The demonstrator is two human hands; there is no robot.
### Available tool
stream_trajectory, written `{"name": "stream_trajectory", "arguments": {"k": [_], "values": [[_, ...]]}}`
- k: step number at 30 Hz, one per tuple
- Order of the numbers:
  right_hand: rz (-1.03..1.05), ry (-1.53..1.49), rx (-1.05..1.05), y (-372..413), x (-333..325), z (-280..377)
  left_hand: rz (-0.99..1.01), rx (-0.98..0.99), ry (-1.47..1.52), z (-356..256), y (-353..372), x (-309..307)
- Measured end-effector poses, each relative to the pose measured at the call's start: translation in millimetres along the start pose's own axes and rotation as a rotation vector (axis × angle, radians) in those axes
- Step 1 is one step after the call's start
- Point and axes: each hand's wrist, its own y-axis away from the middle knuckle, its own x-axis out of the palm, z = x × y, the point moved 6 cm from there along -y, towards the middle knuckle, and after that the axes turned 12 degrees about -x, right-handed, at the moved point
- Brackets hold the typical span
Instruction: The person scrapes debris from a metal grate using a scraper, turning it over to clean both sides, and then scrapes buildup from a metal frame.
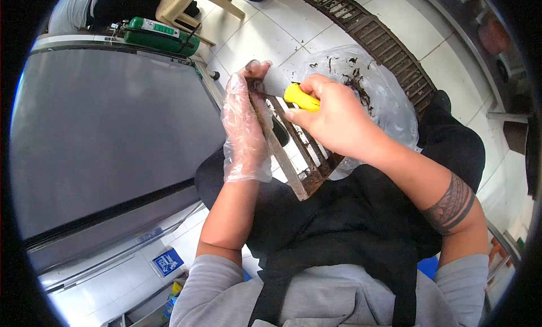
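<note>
My left hand (243, 118), in a clear plastic glove, is closed around the upper end of a dirty, rusty drain grate (282, 149). The grate is tilted above my lap, its lower corner near my apron. Bare, my right hand (341, 115) grips a yellow-handled tool (302, 98). A thin dark shaft seems to run from the handle toward the grate's top end by my left fingers; its tip is hard to make out. Beneath and beyond the grate, a clear plastic bag (389, 95) lies on the floor with dark scraps of grime on it.
A floor drain channel with brown grating (372, 33) curves past the bag. To the left stands a large grey-topped appliance (113, 135), with a green cylinder (161, 36) at its far edge. A beige plastic stool (183, 5) is behind. White tiles (271, 28) cover the floor.
</note>
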Motion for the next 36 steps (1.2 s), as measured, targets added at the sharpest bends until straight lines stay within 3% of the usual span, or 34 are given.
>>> {"name": "stream_trajectory", "arguments": {"k": [5,8,10,16,26,32,36], "values": [[0.042,0.054,0.034,-7.7,-2.3,0.8,0.004,-0.029,-0.049,3.4,-1.0,-3.1],[0.064,0.093,0.011,-6.2,2.0,7.7,-0.010,-0.035,0.082,3.7,1.3,-0.7],[0.017,0.161,-0.065,-1.6,11.4,5.9,-0.038,0.009,-0.091,2.3,1.4,-4.5],[-0.056,0.105,-0.271,3.9,25.8,-10.8,0.100,0.051,0.050,13.9,-8.4,-12.9],[-0.119,0.101,-0.535,-6.4,26.1,-26.8,0.075,0.035,0.028,7.5,-4.7,-9.1],[-0.129,-0.005,-0.463,-14.4,30.9,-36.5,0.052,-0.014,0.025,6.9,-2.9,-9.9],[-0.096,-0.056,-0.388,-25.7,33.7,-37.2,0.024,-0.001,-0.131,-3.7,1.9,-3.9]]}}
